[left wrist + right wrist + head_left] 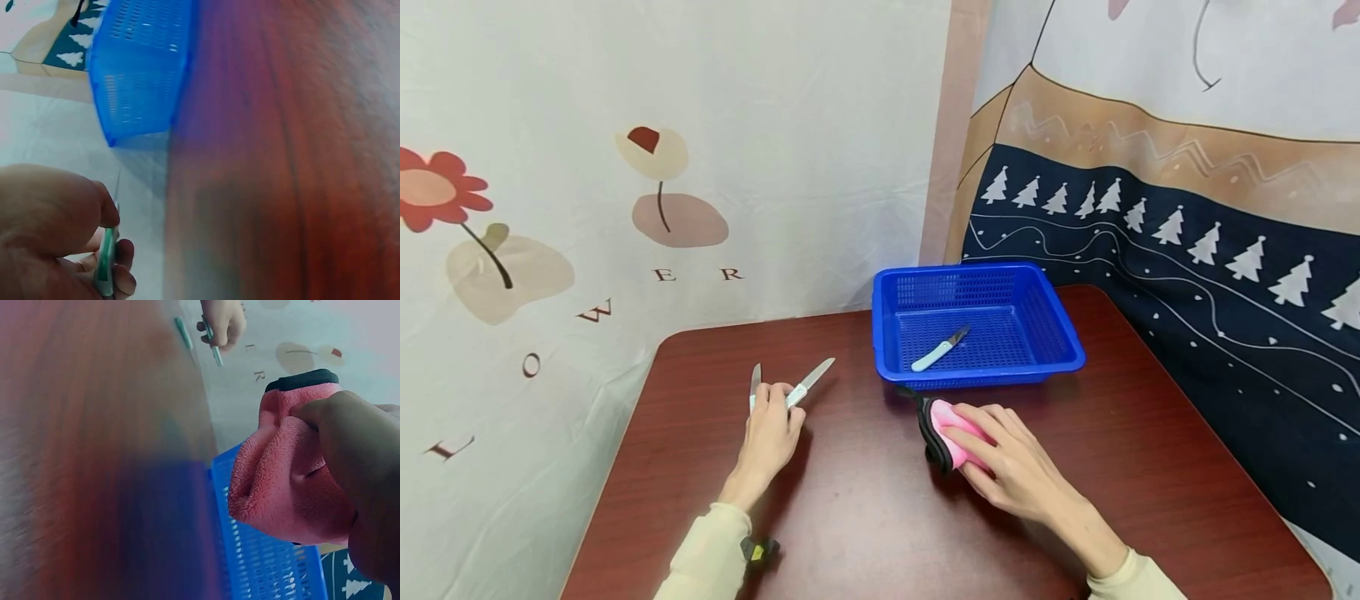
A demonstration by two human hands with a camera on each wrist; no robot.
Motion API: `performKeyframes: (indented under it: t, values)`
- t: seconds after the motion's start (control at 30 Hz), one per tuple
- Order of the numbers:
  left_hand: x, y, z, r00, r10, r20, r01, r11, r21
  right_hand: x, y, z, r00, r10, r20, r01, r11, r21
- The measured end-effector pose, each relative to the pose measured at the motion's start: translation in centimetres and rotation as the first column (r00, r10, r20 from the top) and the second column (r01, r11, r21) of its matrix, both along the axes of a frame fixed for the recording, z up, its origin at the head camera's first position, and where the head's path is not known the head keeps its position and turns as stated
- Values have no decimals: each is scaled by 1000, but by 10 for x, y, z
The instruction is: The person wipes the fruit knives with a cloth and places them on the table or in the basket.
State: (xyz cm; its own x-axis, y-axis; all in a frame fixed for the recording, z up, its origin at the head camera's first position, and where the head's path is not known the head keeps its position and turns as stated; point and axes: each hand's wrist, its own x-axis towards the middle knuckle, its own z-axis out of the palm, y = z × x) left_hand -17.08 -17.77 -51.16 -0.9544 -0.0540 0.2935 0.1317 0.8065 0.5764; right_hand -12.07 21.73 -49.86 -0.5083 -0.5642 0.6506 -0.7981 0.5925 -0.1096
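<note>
Low over the left part of the table, my left hand (771,429) grips a paring knife (815,375) by its pale handle, the blade pointing away to the right. In the left wrist view the handle of this knife (106,262) shows between thumb and curled fingers. A second paring knife (756,382) lies just left of that hand, partly covered by it in the head view. My right hand (1018,458) holds a bunched pink cloth (958,433) with black edging, in front of the basket. In the right wrist view the thumb presses into the fluffy cloth (287,469).
A blue plastic basket (977,376) stands at the back of the brown table (865,517), with another pale-handled knife (934,353) inside it. A small black and yellow object (760,550) is beside my left sleeve. Printed curtains (805,167) hang behind the table and on the right.
</note>
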Motion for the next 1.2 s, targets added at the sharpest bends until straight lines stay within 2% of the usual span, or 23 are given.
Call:
performKeyframes:
  t: [0.17, 0.3, 0.43, 0.6, 0.73, 0.9, 1.2]
  values:
    - [5, 5, 14, 998, -9, -54, 10, 1000, 19, -9, -12, 13, 998, 17, -58, -19, 999, -26]
    - [9, 16, 24, 992, -47, -117, 51, 998, 27, -15, -26, 25, 995, 17, -103, -23, 998, -59]
    - [14, 32, 33, 972, -108, -209, 114, 993, 20, -20, -39, 36, 990, 18, -140, -29, 996, -81]
    - [21, 51, 43, 937, -189, -295, 193, 981, -16, -25, -53, 45, 981, 19, -193, -34, 996, -76]
    - [26, 63, 49, 908, -241, -343, 233, 970, -64, -27, -60, 47, 983, 4, -181, -15, 998, -59]
    - [31, 74, 55, 892, -283, -353, 265, 959, -101, -27, -65, 48, 983, -16, -183, 11, 1000, -28]
    - [40, 86, 62, 892, -317, -322, 302, 948, -95, -24, -74, 48, 966, -84, -243, 96, 995, 38]
